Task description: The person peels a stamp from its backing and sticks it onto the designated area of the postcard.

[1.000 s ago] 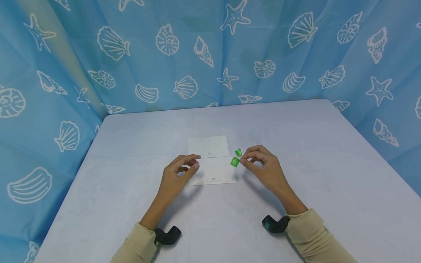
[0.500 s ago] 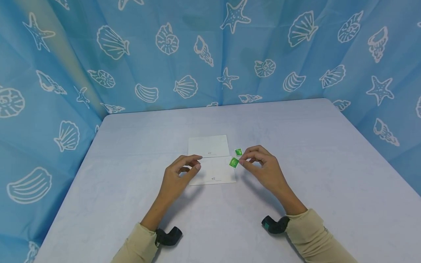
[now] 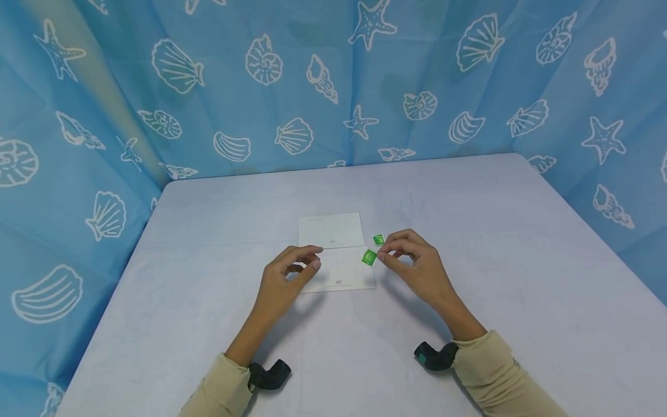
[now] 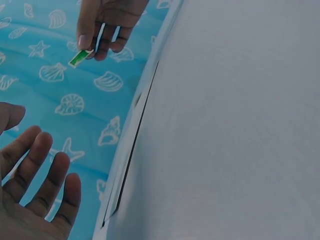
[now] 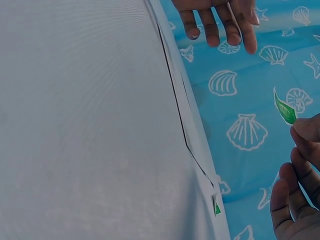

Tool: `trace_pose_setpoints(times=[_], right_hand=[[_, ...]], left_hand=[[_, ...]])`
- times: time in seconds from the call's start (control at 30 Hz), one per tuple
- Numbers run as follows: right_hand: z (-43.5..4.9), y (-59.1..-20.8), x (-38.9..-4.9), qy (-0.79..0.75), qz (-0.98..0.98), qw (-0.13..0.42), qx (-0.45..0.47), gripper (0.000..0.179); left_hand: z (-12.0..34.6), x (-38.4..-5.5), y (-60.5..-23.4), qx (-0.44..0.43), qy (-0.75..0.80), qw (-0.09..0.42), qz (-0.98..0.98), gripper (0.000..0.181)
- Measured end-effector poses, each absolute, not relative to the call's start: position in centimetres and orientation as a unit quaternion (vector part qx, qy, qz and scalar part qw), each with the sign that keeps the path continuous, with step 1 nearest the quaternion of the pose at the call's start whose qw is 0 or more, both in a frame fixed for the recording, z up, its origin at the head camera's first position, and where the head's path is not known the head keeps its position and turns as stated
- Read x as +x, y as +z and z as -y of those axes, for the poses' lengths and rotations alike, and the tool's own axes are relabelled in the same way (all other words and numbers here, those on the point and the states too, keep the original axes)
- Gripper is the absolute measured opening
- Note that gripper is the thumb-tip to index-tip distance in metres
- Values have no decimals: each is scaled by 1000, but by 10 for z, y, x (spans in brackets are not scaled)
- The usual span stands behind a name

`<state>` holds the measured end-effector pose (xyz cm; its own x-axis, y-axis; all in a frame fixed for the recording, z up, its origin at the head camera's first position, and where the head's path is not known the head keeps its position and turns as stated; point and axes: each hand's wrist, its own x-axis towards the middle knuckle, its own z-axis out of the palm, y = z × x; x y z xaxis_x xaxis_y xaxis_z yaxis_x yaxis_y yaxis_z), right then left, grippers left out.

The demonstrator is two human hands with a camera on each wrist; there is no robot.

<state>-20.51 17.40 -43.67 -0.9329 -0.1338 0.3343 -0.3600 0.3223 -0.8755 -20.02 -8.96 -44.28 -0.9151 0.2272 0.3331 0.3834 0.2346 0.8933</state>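
Note:
My right hand (image 3: 418,260) pinches a small green stamp (image 3: 369,257) with a white border by its edge, between thumb and forefinger. In the right wrist view this stamp (image 5: 285,110) looks slightly curved and is raised above the table. It overlaps the right edge of the nearer white envelope (image 3: 344,270) in the head view. My left hand (image 3: 283,278) hovers over that envelope's left side, fingers relaxed and apart, holding nothing; the left wrist view shows the same spread fingers (image 4: 37,155). A second green stamp (image 3: 378,239) lies on the table just beyond my right fingertips.
Another white sheet or envelope (image 3: 330,230) lies flat directly behind the nearer one, each with a small printed mark. A pale cloth covers the table (image 3: 469,197). Behind it hangs a blue curtain (image 3: 292,58) with white shell drawings. Black wrist cameras (image 3: 270,375) sit below both cuffs.
The pinched stamp has shifted slightly left, further over the nearer envelope's edge. My left hand has drifted a little to the right. The second stamp and the envelopes stay put.

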Motion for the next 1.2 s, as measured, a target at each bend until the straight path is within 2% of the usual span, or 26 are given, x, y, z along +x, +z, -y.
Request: trace_pose_setpoints(times=[1.2], right_hand=[[-165, -433, -199, 567, 799, 105, 173, 4]], left_hand=[[83, -196, -441, -195, -577, 64, 791, 25]])
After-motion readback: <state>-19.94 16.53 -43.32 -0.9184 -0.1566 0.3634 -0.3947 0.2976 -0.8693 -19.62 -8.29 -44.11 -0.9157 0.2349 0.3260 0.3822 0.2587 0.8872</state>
